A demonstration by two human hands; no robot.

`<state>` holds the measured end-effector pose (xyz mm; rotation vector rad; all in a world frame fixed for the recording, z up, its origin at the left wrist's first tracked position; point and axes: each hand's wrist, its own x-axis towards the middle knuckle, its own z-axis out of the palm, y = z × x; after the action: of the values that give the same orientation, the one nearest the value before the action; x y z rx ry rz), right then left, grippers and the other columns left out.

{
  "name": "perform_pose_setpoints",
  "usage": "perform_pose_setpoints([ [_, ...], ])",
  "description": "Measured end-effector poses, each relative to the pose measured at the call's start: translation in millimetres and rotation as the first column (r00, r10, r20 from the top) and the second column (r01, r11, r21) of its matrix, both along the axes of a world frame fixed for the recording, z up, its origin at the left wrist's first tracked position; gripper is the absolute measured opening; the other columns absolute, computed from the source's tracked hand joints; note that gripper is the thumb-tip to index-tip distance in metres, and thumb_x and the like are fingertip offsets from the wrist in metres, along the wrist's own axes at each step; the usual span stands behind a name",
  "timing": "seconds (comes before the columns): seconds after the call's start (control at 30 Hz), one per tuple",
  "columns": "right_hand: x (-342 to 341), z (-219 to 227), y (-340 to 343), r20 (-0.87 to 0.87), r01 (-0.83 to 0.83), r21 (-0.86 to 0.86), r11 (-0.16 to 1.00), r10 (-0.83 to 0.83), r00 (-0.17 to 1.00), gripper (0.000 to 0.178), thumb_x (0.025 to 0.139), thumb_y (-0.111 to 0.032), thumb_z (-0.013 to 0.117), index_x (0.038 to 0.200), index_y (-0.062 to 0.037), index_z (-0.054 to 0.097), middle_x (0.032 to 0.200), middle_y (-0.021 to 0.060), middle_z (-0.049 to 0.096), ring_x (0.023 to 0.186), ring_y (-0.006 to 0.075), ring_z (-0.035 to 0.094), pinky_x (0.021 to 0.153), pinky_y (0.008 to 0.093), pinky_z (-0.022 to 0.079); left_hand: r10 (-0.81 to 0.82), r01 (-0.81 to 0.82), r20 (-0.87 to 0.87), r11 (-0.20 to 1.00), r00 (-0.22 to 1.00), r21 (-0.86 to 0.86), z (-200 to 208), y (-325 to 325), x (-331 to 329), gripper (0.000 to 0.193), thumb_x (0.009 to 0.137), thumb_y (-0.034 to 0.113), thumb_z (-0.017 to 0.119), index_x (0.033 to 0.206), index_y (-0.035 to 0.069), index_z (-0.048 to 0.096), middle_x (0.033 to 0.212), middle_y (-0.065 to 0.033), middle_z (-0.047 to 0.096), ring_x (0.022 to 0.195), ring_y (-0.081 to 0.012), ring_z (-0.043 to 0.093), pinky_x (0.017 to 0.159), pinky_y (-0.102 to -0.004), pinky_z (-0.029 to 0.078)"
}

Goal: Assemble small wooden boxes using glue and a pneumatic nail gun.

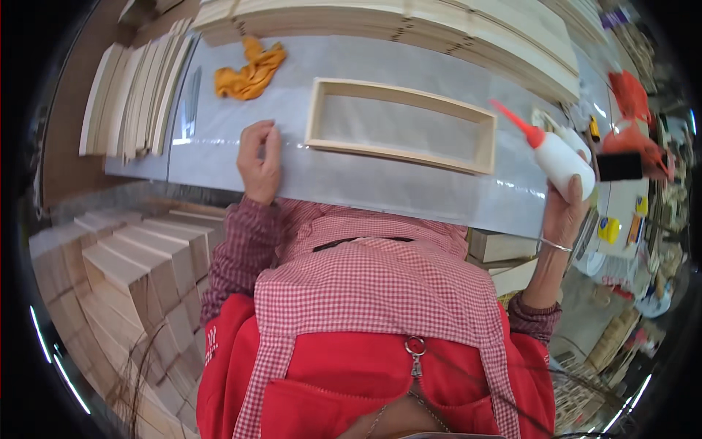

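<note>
A white squeeze bottle (563, 162) with a long red nozzle is gripped in my right hand (569, 206) at the right side of the table. Its nozzle points up and left, toward the right end of a pale wooden frame (401, 156). That frame is a long open rectangle lying on the grey tabletop (351, 183). My left hand (259, 162) rests by the table's near edge, left of the frame and apart from it. Its fingers are curled in, and nothing shows in them. An orange cloth (251, 71) lies crumpled beyond my left hand.
Long wooden boards (395, 25) are stacked along the table's far side. More boards (135, 99) stand at the left. Stacked wooden pieces (139, 263) fill the lower left. A dark flat object (619, 166) and a red plastic bag (630, 99) lie to the right.
</note>
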<state>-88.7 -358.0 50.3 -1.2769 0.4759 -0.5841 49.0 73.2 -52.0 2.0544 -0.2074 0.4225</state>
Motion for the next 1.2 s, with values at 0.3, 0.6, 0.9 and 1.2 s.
perform_pose_setpoints([
  [0.3,84.6,-4.1,124.9,-0.175,-0.400,0.098,0.911,0.411,0.895,0.055,0.083,-0.023,0.061,0.128,0.0034,0.044,0.120,0.0189,0.050,0.107,0.0276,0.052,0.093,0.0361,0.044,-0.011,0.011,0.002,0.996,1.000,-0.085,-3.6,2.8,-1.5,0.008,0.084,0.005,0.059,0.091,0.001,0.060,0.103,-0.0100,0.060,0.089,-0.0194,0.055,0.078,-0.0261,0.044],
  [0.6,101.5,-3.6,153.3,-0.272,-0.432,0.039,0.901,0.426,0.863,0.053,0.082,-0.024,0.062,0.124,0.0032,0.046,0.113,0.0180,0.051,0.102,0.0272,0.052,0.089,0.0340,0.044,-0.008,0.005,-0.023,0.992,1.000,-0.126,-1.7,3.9,-2.1,0.008,0.083,0.006,0.060,0.090,0.003,0.060,0.104,-0.0095,0.059,0.089,-0.0191,0.055,0.078,-0.0265,0.045],
  [0.9,104.5,-4.7,154.8,-0.309,-0.443,-0.021,0.896,0.416,0.855,0.052,0.082,-0.024,0.064,0.123,0.0022,0.047,0.111,0.0170,0.051,0.100,0.0264,0.052,0.088,0.0332,0.044,-0.020,0.016,-0.029,0.991,0.999,-0.129,-2.6,4.9,-2.1,0.008,0.083,0.006,0.060,0.090,0.003,0.060,0.104,-0.0093,0.059,0.091,-0.0191,0.055,0.078,-0.0266,0.045],
  [1.2,117.1,-2.6,149.4,-0.279,-0.430,-0.052,0.901,0.400,0.873,0.050,0.082,-0.020,0.066,0.123,0.0010,0.047,0.110,0.0154,0.052,0.098,0.0244,0.053,0.087,0.0314,0.045,-0.031,0.028,-0.022,0.992,0.999,-0.124,-2.2,5.2,-1.8,0.009,0.083,0.005,0.060,0.091,0.003,0.061,0.105,-0.0099,0.059,0.091,-0.0202,0.056,0.079,-0.0274,0.045],
])
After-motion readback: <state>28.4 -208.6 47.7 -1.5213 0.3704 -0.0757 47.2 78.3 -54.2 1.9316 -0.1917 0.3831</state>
